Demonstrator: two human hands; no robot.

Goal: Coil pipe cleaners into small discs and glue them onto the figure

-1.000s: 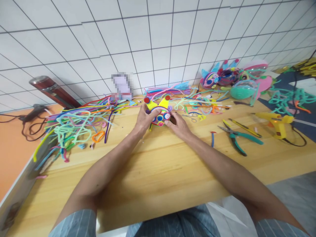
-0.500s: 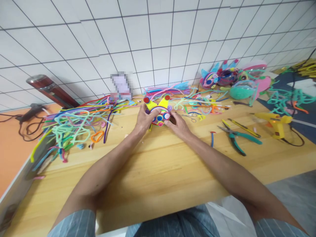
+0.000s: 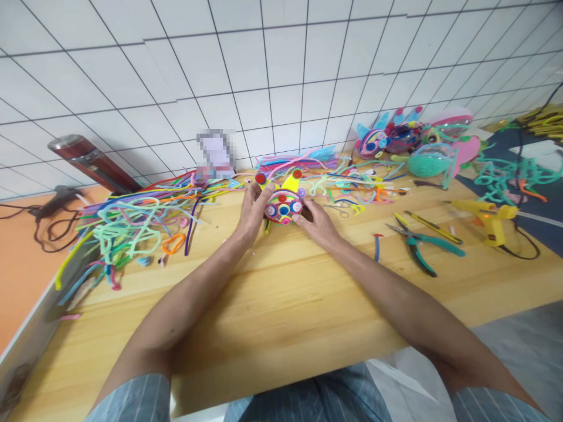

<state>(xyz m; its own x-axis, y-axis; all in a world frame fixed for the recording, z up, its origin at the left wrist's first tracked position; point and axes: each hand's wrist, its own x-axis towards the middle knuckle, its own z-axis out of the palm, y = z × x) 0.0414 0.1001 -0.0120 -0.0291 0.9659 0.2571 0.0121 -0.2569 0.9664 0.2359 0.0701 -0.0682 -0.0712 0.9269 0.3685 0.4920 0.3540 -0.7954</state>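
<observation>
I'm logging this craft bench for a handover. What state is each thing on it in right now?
Round pipe-cleaner craft: held between both hands, face up.
Left hand: gripping the craft's left edge.
Right hand: fingers on its right edge.
Pliers: lying flat, handles apart.
Glue gun: lying on the table, corded.
Pipe cleaners: loose, tangled pile.
Flask: capped, leaning.

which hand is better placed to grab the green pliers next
Right, probably. The green pliers lie on the table to the right of the right hand; the left hand sits on the far side of the colourful craft piece.
</observation>
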